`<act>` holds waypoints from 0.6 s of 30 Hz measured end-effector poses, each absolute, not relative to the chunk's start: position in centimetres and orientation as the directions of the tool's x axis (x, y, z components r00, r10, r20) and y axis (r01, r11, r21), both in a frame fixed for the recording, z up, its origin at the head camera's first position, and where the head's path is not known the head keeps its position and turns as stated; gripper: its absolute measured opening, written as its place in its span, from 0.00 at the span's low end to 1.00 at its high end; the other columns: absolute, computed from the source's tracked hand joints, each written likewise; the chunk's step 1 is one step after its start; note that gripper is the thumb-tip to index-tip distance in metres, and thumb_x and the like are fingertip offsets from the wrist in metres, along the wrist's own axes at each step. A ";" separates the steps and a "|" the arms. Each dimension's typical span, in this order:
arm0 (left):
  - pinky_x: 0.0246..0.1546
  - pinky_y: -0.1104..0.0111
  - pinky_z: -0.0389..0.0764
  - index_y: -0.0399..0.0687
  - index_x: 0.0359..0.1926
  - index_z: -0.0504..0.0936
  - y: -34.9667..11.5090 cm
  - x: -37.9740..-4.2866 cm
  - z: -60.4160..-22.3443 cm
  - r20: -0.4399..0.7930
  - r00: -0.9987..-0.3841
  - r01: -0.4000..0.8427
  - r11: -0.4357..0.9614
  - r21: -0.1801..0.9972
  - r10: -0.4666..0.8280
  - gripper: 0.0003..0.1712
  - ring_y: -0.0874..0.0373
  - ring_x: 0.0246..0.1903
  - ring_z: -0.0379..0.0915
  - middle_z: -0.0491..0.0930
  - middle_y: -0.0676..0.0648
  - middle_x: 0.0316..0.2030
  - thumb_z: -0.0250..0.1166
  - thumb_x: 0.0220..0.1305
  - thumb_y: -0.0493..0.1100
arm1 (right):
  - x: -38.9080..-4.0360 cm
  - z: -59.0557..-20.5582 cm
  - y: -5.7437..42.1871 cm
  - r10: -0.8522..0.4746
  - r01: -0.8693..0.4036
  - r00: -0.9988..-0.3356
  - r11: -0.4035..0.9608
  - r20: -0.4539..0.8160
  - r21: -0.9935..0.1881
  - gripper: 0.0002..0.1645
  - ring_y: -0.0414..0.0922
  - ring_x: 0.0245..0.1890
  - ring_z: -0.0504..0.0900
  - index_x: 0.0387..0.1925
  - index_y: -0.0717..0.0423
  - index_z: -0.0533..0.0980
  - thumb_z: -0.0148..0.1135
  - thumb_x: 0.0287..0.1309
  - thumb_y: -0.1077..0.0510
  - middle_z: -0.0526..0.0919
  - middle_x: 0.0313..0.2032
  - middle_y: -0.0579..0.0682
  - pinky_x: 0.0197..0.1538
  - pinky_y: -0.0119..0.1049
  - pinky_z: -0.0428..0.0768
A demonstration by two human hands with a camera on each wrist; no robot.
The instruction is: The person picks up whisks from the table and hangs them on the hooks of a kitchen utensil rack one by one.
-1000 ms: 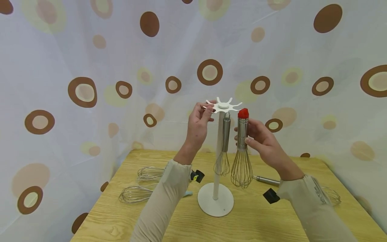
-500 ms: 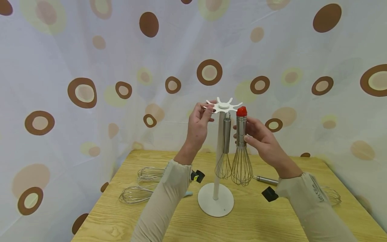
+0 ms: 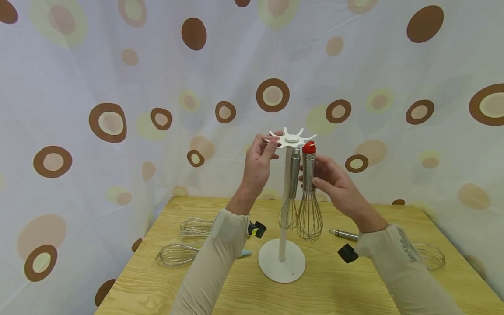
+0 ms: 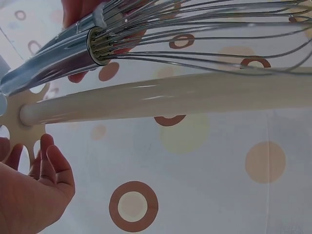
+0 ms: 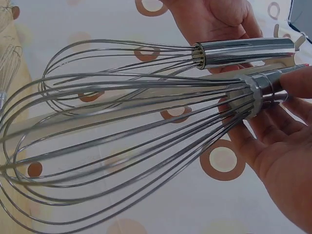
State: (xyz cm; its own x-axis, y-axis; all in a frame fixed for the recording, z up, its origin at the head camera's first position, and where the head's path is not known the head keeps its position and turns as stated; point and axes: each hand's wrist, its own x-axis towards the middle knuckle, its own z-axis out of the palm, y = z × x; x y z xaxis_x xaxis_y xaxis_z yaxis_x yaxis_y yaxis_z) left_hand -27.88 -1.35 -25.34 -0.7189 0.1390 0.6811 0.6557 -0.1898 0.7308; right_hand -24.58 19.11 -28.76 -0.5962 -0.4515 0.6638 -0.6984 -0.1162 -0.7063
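A white stand [image 3: 281, 261] with a star-shaped hook top rises from the table. My left hand [image 3: 260, 155] pinches one side of that top between thumb and fingers. From the rack hangs a slim steel whisk [image 3: 294, 175], close to the pole. My right hand [image 3: 336, 183] grips the steel handle of a larger whisk with a red cap [image 3: 309, 170], upright with its wires down. The red end is level with the rack's prongs, just right of the hanging whisk. In the right wrist view the big whisk's wires [image 5: 122, 161] overlap the smaller whisk [image 5: 248, 52].
Several whisks lie on the wooden table [image 3: 323, 288]: wire whisks [image 3: 177, 254] at the left, partly behind the left sleeve, and another whisk [image 3: 345, 235] at the right, partly behind the right arm. A patterned curtain [image 3: 236, 65] stands behind the table.
My right hand has moved left with the red-capped whisk, bringing it nearer the pole and the hanging whisk. The red cap has turned. My left hand stays at the rack top.
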 end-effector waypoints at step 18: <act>0.48 0.54 0.72 0.33 0.47 0.68 -1.7 -28.7 -25.2 0.640 -0.742 0.589 -0.262 0.765 0.198 0.11 0.57 0.49 0.71 0.71 0.37 0.59 0.44 0.75 0.38 | -25.0 -30.1 19.6 -0.430 -0.661 -0.662 -0.053 0.614 -0.749 0.23 0.42 0.47 0.78 0.63 0.67 0.59 0.42 0.68 0.71 0.74 0.50 0.50 0.47 0.33 0.78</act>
